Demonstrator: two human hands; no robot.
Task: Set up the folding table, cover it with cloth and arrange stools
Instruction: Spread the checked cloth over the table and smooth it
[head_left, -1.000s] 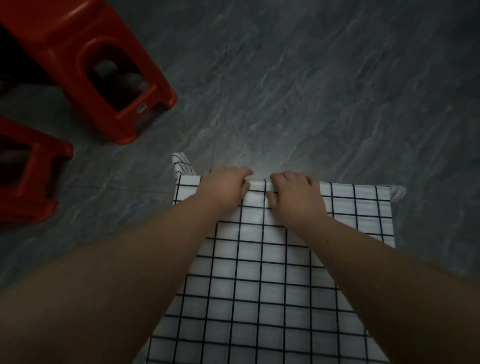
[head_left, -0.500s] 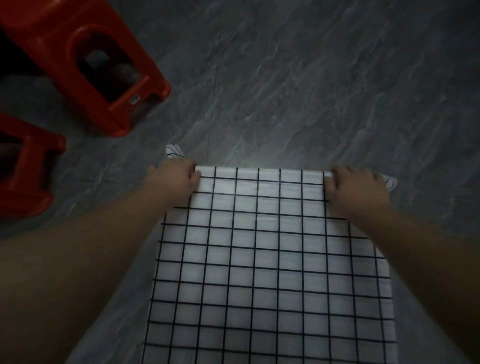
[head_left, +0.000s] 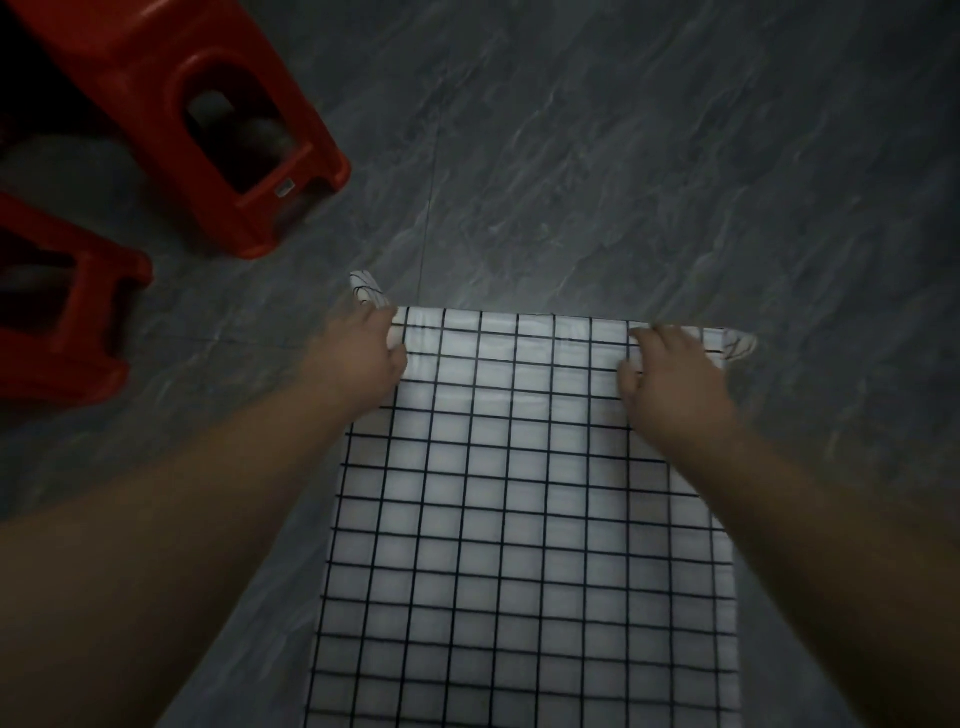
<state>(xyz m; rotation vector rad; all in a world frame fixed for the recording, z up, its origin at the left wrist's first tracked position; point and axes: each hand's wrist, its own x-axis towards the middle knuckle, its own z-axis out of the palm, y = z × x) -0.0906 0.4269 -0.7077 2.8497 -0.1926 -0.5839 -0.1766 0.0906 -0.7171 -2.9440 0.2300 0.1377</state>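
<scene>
A white cloth with a black grid (head_left: 519, 519) lies spread over a flat surface below me, reaching out of view at the bottom. My left hand (head_left: 358, 358) grips the cloth's far edge at the left corner, fingers curled over it. My right hand (head_left: 670, 379) holds the same edge near the right corner, fingers bent over the fold. Small bunches of cloth stick out past both corners. The table under the cloth is hidden. Two red plastic stools (head_left: 171, 114) stand on the floor at upper left, the second red stool (head_left: 62, 306) at the left edge.
Dark grey marbled floor tiles (head_left: 649, 156) fill the upper and right parts of the view. The stools stand close to the cloth's left far corner.
My hands slid apart along the far edge from the middle to the corners. Since half a second ago the right hand has come slightly back inward.
</scene>
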